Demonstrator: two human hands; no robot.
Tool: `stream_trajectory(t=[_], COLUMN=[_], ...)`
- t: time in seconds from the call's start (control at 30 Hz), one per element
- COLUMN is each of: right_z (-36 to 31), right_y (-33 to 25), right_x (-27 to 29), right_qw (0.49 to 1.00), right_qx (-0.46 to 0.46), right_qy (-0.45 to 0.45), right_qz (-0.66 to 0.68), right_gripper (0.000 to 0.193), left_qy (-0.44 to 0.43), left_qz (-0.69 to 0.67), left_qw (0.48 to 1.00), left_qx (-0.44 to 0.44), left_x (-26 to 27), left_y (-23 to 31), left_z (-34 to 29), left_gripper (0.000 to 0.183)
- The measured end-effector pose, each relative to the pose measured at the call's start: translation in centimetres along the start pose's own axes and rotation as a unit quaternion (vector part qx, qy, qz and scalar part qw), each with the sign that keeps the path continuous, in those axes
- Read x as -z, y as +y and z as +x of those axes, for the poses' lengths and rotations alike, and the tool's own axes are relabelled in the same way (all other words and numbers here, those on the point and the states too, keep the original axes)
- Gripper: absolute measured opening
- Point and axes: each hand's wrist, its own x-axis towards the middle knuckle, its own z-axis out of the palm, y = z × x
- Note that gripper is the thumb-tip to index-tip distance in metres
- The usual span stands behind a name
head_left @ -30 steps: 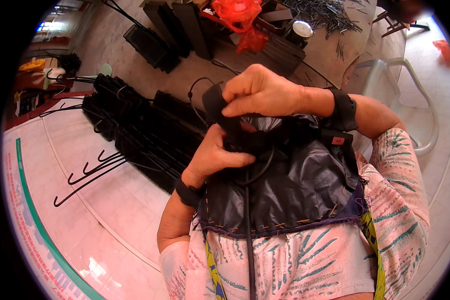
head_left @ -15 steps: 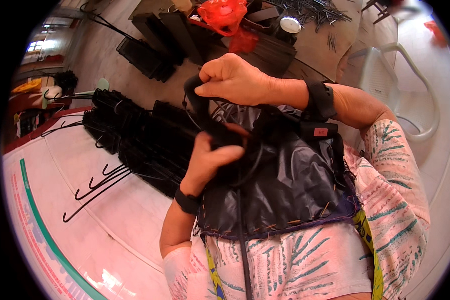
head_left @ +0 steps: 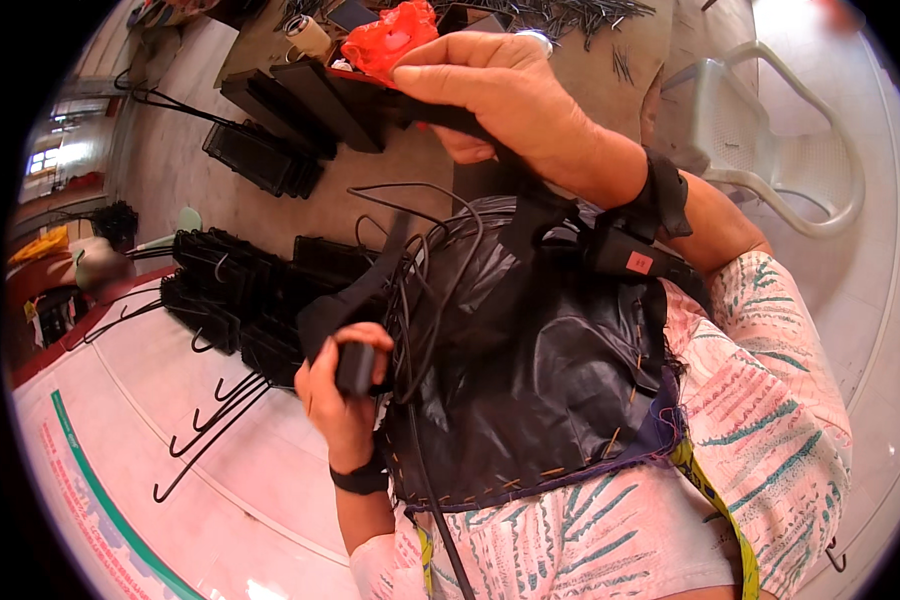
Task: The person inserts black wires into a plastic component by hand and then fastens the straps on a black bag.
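My left hand [head_left: 335, 425] is closed around a small dark block [head_left: 355, 368], held over the left edge of the black plastic apron [head_left: 530, 400] on my lap. A wide black strap [head_left: 345, 305] rises beside that hand. Further up, my right hand [head_left: 545, 110] pinches a black band [head_left: 440, 113] between thumb and fingers; whether it joins the strap at my left hand I cannot tell. Loose black cable [head_left: 438, 330] loops between the hands and runs down over the apron. Each wrist wears a black cuff, and a dark module [head_left: 610, 255] lies by the right one.
Stacked black wire racks [head_left: 210, 290] with long hooks lie on the white table [head_left: 240, 540] at left. More black racks [head_left: 260, 155] stand ahead. A red plastic bag [head_left: 385, 42] and scattered dark rods [head_left: 580, 20] are beyond. At right stands a pale plastic chair [head_left: 730, 120].
My hands have moved apart: the right upward and away, the left down and to the left. The bunched black strap is drawn out, and the cable loops show more. The view has shifted slightly.
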Motion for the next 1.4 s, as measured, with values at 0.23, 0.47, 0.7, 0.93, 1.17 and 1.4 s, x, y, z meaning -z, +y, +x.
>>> stream_trajectory(t=[0.23, 0.47, 0.7, 0.93, 1.17, 1.4], right_z=[-0.8, -0.8, -0.2, -0.5, -1.0, -5.3], right_y=[1.4, 2.3, 1.9, 2.1, 1.8, -0.4], right_x=[-1.5, -2.4, -2.7, -4.1, -3.2, 4.4], right_qw=[0.999, 0.989, 0.934, 0.877, 0.813, 0.927], right_qx=[-0.036, 0.077, 0.215, 0.246, 0.304, 0.042], right_qy=[-0.037, -0.102, -0.15, -0.243, -0.187, -0.166], right_qz=[-0.002, -0.077, -0.244, -0.334, -0.461, -0.333], right_gripper=[0.015, 0.012, 0.009, 0.011, 0.024, 0.035], left_qy=[0.008, -0.001, -0.154, -0.249, -0.201, -0.236], left_qz=[-0.155, -0.175, 0.023, -0.014, -0.042, -0.043], left_qw=[0.988, 0.94, 0.965, 0.957, 0.97, 0.95], left_qx=[0.003, 0.292, 0.213, 0.15, 0.129, 0.2], left_x=[-3.3, -5.6, -6.9, -6.5, -7.8, -6.9], left_y=[1.5, 1.8, 0.9, -0.3, -0.9, -1.4], left_z=[1.5, 5.1, 6.6, 6.4, 6.2, 6.0], left_gripper=[0.026, 0.02, 0.03, 0.032, 0.019, 0.021])
